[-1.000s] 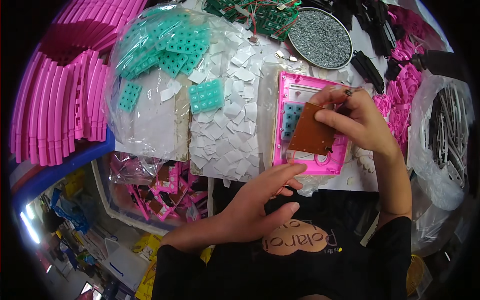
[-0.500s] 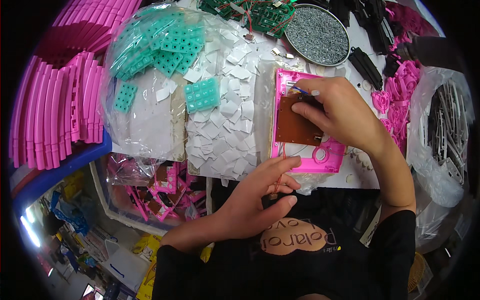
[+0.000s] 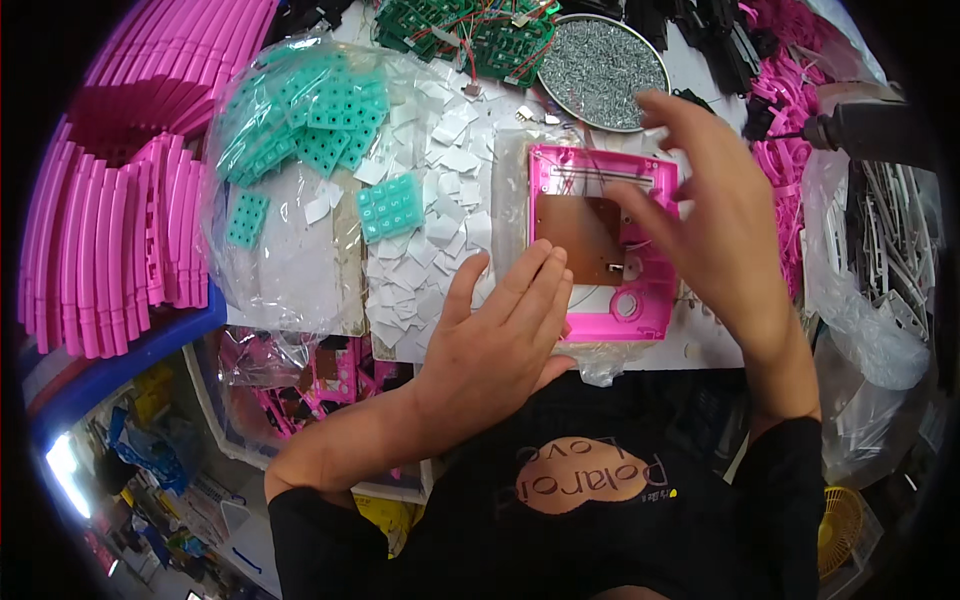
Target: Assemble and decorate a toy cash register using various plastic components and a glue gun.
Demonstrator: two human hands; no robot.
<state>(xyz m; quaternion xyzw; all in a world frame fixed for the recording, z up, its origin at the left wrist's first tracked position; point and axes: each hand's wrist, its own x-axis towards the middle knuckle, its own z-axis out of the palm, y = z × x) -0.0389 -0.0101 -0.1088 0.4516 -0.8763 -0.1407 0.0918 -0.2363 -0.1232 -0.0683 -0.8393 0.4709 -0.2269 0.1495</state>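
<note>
While the left hand (image 3: 500, 335) lies flat with fingers straight and together, holding nothing, its fingertips touch the lower left edge of a glossy pink plastic housing (image 3: 655, 300), a square frame with a round hole in its lower corner. A matte brown circuit board (image 3: 583, 232) sits inside that frame, just beyond those fingertips. The right hand (image 3: 725, 225) hovers spread and empty over the frame's right side. Left of the left hand lie loose white paper squares (image 3: 420, 265), one teal rubber keypad (image 3: 390, 206) and a crinkled clear bag of teal keypads (image 3: 300, 120). Beyond the right fingertips stands a round metal dish of grey screws (image 3: 603, 72)
</note>
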